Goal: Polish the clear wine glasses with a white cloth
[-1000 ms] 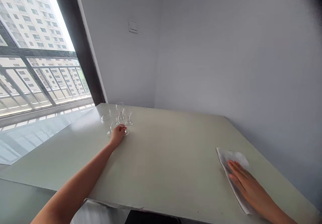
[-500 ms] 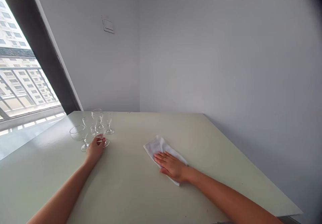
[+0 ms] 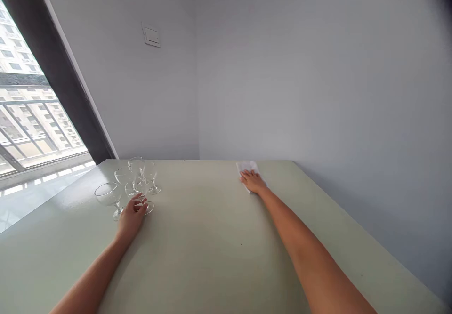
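My left hand [image 3: 132, 217] curls around the lower stem of a clear stemmed glass [image 3: 136, 189], close to its round foot. Several more clear glasses stand tightly grouped just beyond it, among them a wide-bowled one [image 3: 107, 194] at the left and one [image 3: 137, 165] at the back. My right hand [image 3: 251, 180] lies palm down on a folded white cloth [image 3: 247, 166] at the far edge of the table, with the arm stretched out. The hand hides most of the cloth.
The pale green tabletop [image 3: 208, 238] meets a grey wall along its far side. A wall switch plate [image 3: 151, 35] sits above the glasses. A dark window frame [image 3: 60, 83] and a railed window stand at the left, with buildings outside.
My right hand and the cloth have slid forward to the table's far edge. My left hand and the glasses stay together, and the view has levelled since the oldest frame.
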Motion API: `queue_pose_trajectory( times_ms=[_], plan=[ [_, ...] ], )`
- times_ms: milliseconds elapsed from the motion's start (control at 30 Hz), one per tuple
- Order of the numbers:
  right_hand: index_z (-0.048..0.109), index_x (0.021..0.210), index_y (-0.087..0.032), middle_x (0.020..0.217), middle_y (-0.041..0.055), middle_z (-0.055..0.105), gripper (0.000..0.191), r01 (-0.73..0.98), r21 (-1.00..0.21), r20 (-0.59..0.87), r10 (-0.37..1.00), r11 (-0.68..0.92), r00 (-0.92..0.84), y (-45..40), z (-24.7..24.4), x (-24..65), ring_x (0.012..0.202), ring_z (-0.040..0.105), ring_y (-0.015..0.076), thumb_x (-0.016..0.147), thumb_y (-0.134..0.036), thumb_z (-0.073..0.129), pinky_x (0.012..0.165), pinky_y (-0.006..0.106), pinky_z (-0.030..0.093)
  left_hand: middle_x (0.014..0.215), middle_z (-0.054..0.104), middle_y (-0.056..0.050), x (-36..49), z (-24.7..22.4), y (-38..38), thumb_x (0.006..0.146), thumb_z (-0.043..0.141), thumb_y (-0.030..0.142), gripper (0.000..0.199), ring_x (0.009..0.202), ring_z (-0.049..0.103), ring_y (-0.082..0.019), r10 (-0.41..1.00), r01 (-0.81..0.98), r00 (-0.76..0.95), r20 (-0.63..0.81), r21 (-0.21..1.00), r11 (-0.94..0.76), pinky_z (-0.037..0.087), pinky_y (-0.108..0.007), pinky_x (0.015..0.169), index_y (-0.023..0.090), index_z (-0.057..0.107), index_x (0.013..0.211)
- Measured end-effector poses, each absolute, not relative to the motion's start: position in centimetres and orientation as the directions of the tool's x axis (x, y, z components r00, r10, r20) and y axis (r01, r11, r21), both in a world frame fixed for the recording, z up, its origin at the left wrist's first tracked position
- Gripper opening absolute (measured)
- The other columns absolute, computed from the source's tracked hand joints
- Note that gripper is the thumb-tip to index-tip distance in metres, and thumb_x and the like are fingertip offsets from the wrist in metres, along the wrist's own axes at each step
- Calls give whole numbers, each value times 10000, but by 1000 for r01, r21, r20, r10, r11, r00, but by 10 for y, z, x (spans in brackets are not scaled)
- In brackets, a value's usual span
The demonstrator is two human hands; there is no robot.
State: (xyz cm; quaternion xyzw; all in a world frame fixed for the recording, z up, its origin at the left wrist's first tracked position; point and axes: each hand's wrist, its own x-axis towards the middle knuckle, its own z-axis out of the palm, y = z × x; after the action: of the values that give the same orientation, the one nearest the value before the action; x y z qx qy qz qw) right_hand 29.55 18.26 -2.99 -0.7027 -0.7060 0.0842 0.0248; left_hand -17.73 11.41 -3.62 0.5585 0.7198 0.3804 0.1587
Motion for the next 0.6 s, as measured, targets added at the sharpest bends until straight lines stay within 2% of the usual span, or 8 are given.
queue_pose_trajectory(
  times_ms=[167,333,467,600],
  plan=[
    [230,1387,-213,1462,91,171,591,935,-104,-59,941,-338,334,136,-35,403,1311,144,355,874,-488,124,995,552,155,1008,630,-25,-179,-41,117,714,529,420,527,786,612,-166,928,655,-323,184,752,79,440,-310,767,260,429,1206],
    [234,1385,-228,1460,76,183,602,865,-64,-40,867,-499,497,64,-45,460,1306,157,364,867,-505,102,993,549,179,979,617,-28,-182,-48,123,692,569,414,598,788,602,-173,913,668,-352,207,739,89,434,-339,796,257,396,1242],
    [231,1386,-254,1464,33,181,577,910,-42,-27,911,-413,412,23,-56,454,1323,144,317,874,-494,110,1025,502,174,958,604,-28,-178,-45,123,685,583,426,669,814,589,-175,901,651,-376,215,753,92,435,-340,793,254,337,1282],
    [240,1384,-260,1465,17,171,583,987,-78,-35,990,-140,138,-4,-55,409,1340,103,270,874,-523,131,1058,446,143,945,584,-43,-173,-40,120,675,575,481,686,846,575,-201,889,655,-403,216,747,116,430,-365,788,237,351,1276]
  ],
)
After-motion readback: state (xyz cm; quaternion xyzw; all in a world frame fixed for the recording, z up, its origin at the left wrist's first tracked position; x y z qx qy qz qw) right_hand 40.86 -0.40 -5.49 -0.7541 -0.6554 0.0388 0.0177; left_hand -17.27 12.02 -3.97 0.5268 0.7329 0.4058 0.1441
